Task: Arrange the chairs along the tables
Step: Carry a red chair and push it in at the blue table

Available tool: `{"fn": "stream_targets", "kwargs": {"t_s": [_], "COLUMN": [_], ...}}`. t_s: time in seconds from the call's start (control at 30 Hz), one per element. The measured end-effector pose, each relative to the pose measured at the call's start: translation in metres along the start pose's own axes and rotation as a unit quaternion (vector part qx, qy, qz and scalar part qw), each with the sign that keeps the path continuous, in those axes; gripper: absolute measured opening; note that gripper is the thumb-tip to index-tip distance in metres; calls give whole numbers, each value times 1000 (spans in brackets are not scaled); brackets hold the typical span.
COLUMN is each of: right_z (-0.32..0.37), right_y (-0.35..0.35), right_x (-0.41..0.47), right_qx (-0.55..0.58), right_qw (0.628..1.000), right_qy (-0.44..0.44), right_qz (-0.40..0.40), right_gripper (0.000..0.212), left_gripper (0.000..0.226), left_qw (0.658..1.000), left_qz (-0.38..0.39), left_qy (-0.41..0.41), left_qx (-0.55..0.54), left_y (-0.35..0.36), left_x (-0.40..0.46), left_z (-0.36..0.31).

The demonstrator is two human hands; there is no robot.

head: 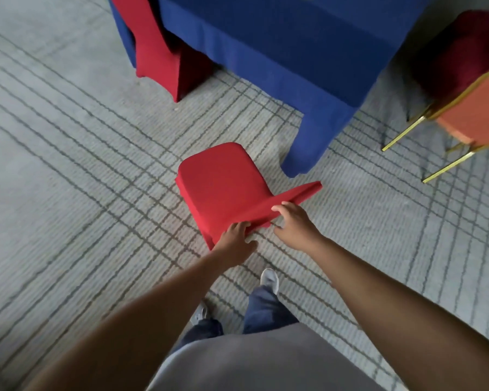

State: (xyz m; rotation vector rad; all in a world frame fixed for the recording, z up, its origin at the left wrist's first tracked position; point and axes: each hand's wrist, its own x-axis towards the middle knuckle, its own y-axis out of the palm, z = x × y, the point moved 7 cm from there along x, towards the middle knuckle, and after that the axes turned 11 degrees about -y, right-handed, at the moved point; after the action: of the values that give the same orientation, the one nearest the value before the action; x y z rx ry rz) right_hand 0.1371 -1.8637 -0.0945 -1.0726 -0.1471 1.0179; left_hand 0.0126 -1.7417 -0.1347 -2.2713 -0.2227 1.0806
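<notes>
A chair in a red cover (223, 184) stands on the carpet in front of me, its seat toward a table draped in blue cloth (294, 52). Both my hands hold the top edge of its backrest. My left hand (236, 241) grips the left end, fingers curled over the edge. My right hand (292, 221) grips the edge further right, thumb and fingers around the fabric. The chair sits a short way off the table's near corner (302, 153), not touching it.
Another red-covered chair (164, 52) is tucked against the table's left side. At the right stands an uncovered orange chair with gold legs (469, 114), a dark red cloth (469, 49) draped behind it. Grey lined carpet (68, 165) spreads left. My feet (268, 280) are behind the chair.
</notes>
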Motion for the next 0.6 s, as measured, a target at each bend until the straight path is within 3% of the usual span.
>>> {"fn": "stream_targets", "kwargs": {"t_s": [0.23, 0.43, 0.6], "right_z": [-41, -60, -67], "right_y": [-22, -37, -41], "right_x": [22, 43, 59], "right_qx": [-50, -72, -66], "right_qw": [994, 979, 973], "right_qy": [-88, -188, -209], "right_qz": [33, 38, 67], "right_gripper": [61, 52, 42], "left_gripper": [64, 56, 52], "left_qw": [995, 987, 980], "left_qz": [-87, -116, -137], "left_qy": [-49, -107, -138], "left_qx": [15, 28, 32], "left_y": [13, 17, 21], "left_x": [14, 30, 35], "left_z": [-35, -62, -69]}}
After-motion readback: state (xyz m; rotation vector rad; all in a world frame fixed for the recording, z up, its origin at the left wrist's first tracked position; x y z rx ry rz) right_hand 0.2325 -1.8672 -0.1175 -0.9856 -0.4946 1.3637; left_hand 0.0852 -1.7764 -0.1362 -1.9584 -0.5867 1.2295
